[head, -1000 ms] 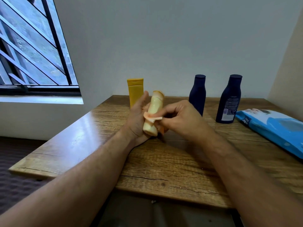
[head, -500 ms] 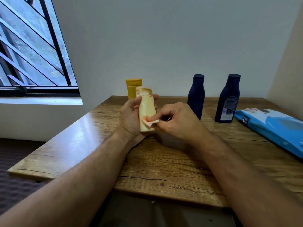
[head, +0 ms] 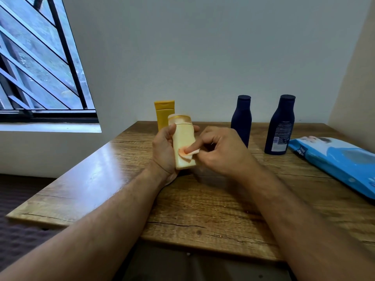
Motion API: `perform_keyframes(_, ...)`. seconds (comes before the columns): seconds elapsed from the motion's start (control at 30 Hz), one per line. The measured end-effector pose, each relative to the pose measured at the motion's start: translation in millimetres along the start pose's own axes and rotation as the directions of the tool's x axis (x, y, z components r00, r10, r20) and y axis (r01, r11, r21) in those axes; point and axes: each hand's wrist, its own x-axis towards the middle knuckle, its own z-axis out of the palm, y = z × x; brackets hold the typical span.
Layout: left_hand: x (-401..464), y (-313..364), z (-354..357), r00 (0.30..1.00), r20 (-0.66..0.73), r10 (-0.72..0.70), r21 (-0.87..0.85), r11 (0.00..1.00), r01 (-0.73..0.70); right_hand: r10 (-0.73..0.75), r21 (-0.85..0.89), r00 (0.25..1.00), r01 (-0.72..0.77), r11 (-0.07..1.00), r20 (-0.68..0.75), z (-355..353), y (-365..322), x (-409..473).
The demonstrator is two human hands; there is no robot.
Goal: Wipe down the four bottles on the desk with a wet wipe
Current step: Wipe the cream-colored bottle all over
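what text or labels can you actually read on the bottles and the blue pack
Blue wipes pack: white letters at its near-left corner, roughly "me", cut off and blurred.
Right dark blue bottle: back label of fine print and a white patch, too small to read.
Left dark blue bottle: no text visible.
Yellow tube: no text visible.
Cream bottle held in the left hand: no text visible.

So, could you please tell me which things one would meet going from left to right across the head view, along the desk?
Barred window → yellow flat-capped tube → left hand holding the pale cream bottle → right hand → first dark navy bottle → second dark navy bottle → blue wet-wipe pack.
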Motion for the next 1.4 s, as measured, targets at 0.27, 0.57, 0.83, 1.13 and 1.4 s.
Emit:
perform_keyframes(0.27, 0.0, -4.7, 2.3, 1.0, 0.013, -0.028, 0.03, 0.999, 0.028, 0.048, -0.013, 0.967, -0.052, 0.999, -0.251, 2.4, 2.7, 6.6)
perform_keyframes(0.57, 4.0, -3.9, -0.9, 0.985, -0.038, 0.167, 0.248, 0.957, -0.152, -0.022, -0.095, 0.976, 0.001, 0.996, -0.218, -1.8, 2.8, 3.2)
perform_keyframes(0.83, 6.2, -6.0, -11.0, 0.894, 0.072, 0.442, 0.852, 0.44, -0.285, -0.206, -0.133, 0.834, 0.16, 0.978, -0.511, -5.5, -0.9, 0.8)
perform_keyframes(1.13, 2.3, -4.6, -7.1, 0.873, 0.229, 0.432, 0.855, 0.34, -0.392, -0.249, -0.239, 0.899, 0.169, 0.956, -0.36, 1.9, 3.5, 2.7)
perform_keyframes(1.4, 3.9, -7.7, -7.8, 0.871, 0.255, 0.419, 0.872, 0.29, -0.395, -0.301, -0.253, 0.9, 0.226, 0.941, -0.316, 2.2, -1.1, -3.9)
